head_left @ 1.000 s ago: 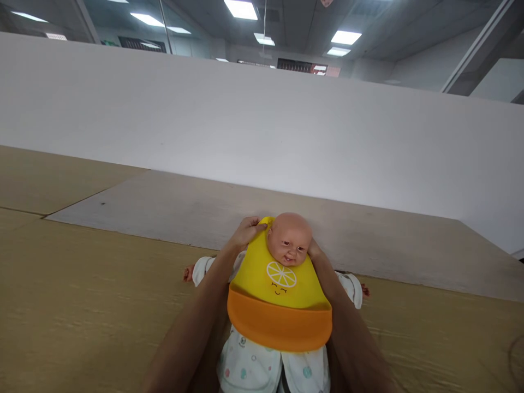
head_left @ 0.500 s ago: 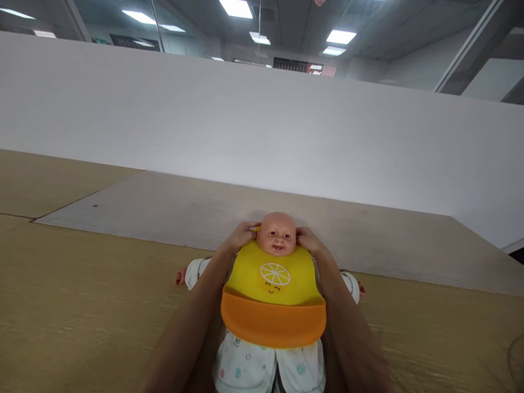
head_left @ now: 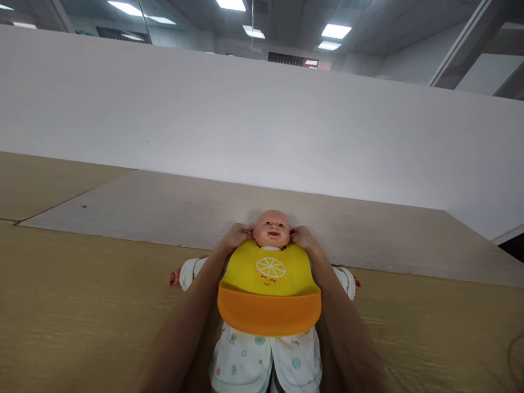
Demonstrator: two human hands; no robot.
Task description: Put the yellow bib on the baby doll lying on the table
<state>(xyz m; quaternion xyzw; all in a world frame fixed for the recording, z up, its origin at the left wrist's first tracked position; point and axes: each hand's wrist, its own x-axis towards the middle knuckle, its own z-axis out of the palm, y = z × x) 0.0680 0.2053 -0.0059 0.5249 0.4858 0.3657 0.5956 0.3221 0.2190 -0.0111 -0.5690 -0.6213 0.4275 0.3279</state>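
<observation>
A baby doll (head_left: 272,222) in a white patterned outfit lies on its back, its arms stretched out to both sides. Over its chest is a yellow bib (head_left: 239,273) with a white citrus slice, a smiling face and an orange catch pocket. My left hand (head_left: 238,236) is closed on the bib's neck strap at one side of the doll's head. On the other side, my right hand (head_left: 303,238) grips the opposite strap. Fingertips of both hands are partly hidden beside the neck. A white collar shows between chin and bib.
Beneath the doll is a wood-toned surface (head_left: 90,305) with a paler grey panel (head_left: 184,202) behind. A low white wall (head_left: 262,125) rises at the back, with glass above it. A thin dark cord-like line (head_left: 510,355) shows at the far right.
Both hands have drawn the bib slightly down from the doll's chin, uncovering the white collar. The doll's head looks a little tipped, and the camera view has shifted slightly.
</observation>
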